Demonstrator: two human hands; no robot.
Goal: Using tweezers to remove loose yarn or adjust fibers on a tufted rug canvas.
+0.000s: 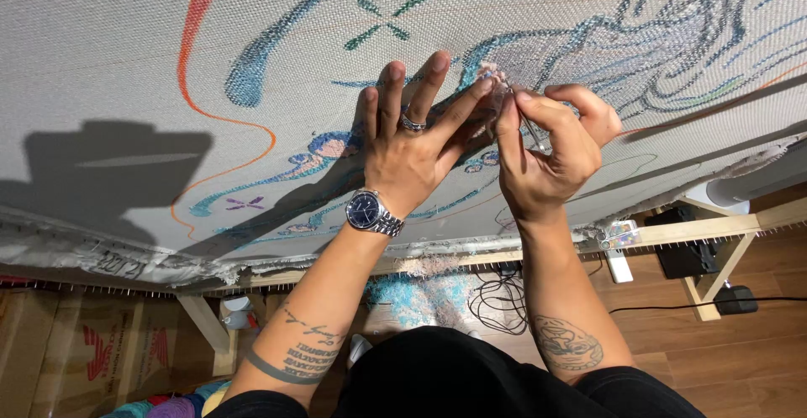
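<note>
A large white mesh cloth (118,65), stretched on a wooden frame (672,235), carries blue, green and orange drawn and tufted lines. My left hand (412,145), with a ring and a wristwatch, lies flat on the cloth with fingers spread, its fingertips pressing beside a small pinkish tuft of yarn (490,73). My right hand (551,149) is curled around a thin metal tool (530,128), its tip at the same tuft. The two hands touch at the fingertips.
Below the frame's edge lie a heap of pale blue yarn scraps (420,296), black cables (496,300) and black boxes (685,258) on a wooden floor. Cardboard boxes (84,351) stand at lower left. Nail strips line the frame's lower bar.
</note>
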